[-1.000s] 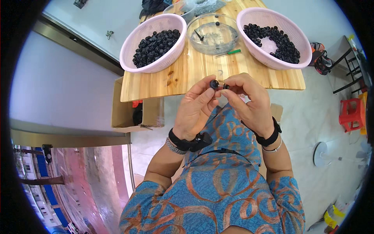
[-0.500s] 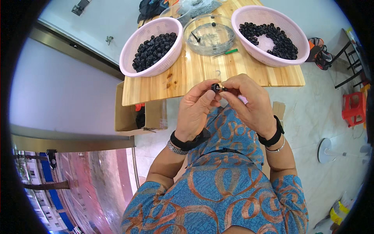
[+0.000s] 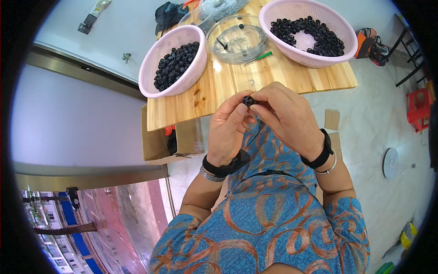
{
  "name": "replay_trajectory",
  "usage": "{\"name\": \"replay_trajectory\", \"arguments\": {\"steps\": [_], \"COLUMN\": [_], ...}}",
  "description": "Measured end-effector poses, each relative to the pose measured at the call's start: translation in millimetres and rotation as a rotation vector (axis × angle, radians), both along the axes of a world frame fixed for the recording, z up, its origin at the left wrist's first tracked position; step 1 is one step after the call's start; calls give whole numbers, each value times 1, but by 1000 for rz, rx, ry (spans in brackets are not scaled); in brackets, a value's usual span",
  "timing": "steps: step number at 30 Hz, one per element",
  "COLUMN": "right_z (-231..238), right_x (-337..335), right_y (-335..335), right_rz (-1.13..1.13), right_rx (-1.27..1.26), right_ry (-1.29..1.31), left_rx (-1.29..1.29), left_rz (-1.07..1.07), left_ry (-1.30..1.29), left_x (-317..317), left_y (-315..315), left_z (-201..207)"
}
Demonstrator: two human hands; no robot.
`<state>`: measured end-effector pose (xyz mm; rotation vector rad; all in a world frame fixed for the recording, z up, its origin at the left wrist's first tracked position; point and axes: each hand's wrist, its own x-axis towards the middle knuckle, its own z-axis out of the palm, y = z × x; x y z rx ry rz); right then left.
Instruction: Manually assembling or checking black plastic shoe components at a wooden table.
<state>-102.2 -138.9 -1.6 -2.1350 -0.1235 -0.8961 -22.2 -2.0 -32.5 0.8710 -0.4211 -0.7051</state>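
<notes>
A small round black plastic part (image 3: 248, 101) is pinched between both hands just off the table's near edge. My left hand (image 3: 229, 122) is closed on its left side, thumb and forefinger pressed against it. From the right, my right hand (image 3: 288, 111) also closes its thumb and fingertips on it; the fingers hide much of that side. Heaps of similar black parts lie in the left pink basket (image 3: 199, 68) and the right pink basket (image 3: 292, 54). Between the baskets stands a clear round tray (image 3: 214, 45) holding a few small black pieces.
A green-handled thin tool (image 3: 264, 55) lies on the wooden table (image 3: 219, 91) before the tray. Clear plastic bags (image 3: 223, 8) and a dark cloth (image 3: 169, 17) are at the back. An open cardboard box (image 3: 189, 141) stands below the table's left front. A red stool (image 3: 416, 109) is far right.
The black part has turned, and a thin gap with a piece at my right fingertips has closed up against it. The whole view has shifted and tilted slightly.
</notes>
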Motion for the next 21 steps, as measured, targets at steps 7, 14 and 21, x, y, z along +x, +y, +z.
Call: {"name": "replay_trajectory", "arguments": {"steps": [7, 14, 21], "right_z": [0, 3, 0], "right_x": [-5, -9, -10], "right_y": [-3, -2, -6], "right_rz": [-13, 5, 8], "right_rx": [-54, 133, 62], "right_ry": [2, 66, 10], "left_rx": [29, 30, 12], "left_rz": [21, 23, -6], "left_ry": [-62, -96, -80], "left_x": [-3, -4, -5], "left_y": [-3, -3, -3], "left_z": [1, 0, 1]}}
